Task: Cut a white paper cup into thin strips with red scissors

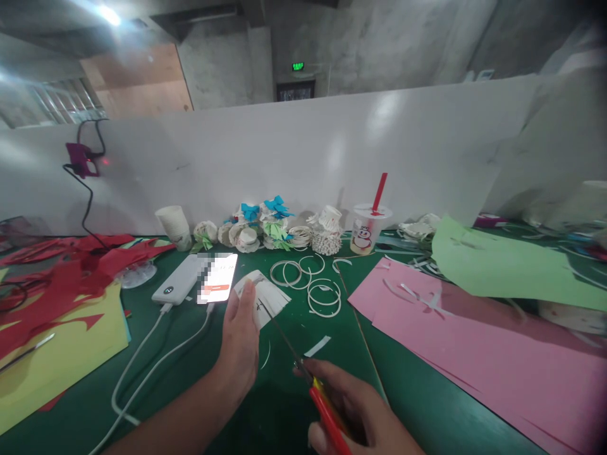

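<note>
My left hand (241, 335) is closed on a piece of white paper (275, 301) with dark marks, which looks like part of a cut paper cup. Its thumb lies across the near side; the other fingers are mostly hidden behind. In my right hand (365, 404) is a pair of scissors (327, 411) with red and yellow handles. The blades point up and left, their tips at the white paper; whether they are parted is hard to see. Between the hands a small white paper strip (317, 346) lies on the green table (284, 404).
Several white rings (324, 298) lie beyond my hands. A phone (222, 278) and a power bank (176, 281) with white cables sit left. At the back stand stacked paper cups (173, 227) and a drink cup (363, 237). Pink sheets (446, 335) spread right, red paper (52, 284) left.
</note>
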Demonstrator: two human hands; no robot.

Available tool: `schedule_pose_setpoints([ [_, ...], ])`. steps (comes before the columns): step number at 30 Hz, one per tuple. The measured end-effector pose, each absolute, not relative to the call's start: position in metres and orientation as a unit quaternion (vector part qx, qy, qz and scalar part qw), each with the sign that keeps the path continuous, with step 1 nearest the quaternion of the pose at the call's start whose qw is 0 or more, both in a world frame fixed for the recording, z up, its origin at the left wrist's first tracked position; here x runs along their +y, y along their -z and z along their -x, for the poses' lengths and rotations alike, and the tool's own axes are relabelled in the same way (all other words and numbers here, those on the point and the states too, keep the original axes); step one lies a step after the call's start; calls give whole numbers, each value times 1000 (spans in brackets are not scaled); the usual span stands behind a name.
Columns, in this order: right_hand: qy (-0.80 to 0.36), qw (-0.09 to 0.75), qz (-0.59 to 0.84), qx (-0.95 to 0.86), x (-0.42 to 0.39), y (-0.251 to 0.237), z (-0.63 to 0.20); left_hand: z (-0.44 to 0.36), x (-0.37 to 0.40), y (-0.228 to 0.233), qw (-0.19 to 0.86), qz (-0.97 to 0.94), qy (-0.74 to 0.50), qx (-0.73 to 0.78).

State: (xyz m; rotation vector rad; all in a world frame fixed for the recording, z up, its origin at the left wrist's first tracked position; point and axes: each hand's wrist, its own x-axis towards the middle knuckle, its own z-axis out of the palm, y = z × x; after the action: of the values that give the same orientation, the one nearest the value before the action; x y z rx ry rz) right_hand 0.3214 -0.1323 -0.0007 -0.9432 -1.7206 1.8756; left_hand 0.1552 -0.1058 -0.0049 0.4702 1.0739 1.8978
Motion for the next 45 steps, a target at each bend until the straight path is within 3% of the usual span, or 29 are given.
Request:
schedule_pose_setpoints([
  [28, -676, 227, 342, -612, -129, 2, -319, -156, -105, -1, 392, -176, -778, 459],
  [37, -616, 209, 340, -679, -127, 3, -324, -155, -104, 1, 415, -186, -767, 453],
  [45, -655, 224, 342, -636, -129, -2, -320, -158, -108, 6, 407, -201, -761, 463],
])
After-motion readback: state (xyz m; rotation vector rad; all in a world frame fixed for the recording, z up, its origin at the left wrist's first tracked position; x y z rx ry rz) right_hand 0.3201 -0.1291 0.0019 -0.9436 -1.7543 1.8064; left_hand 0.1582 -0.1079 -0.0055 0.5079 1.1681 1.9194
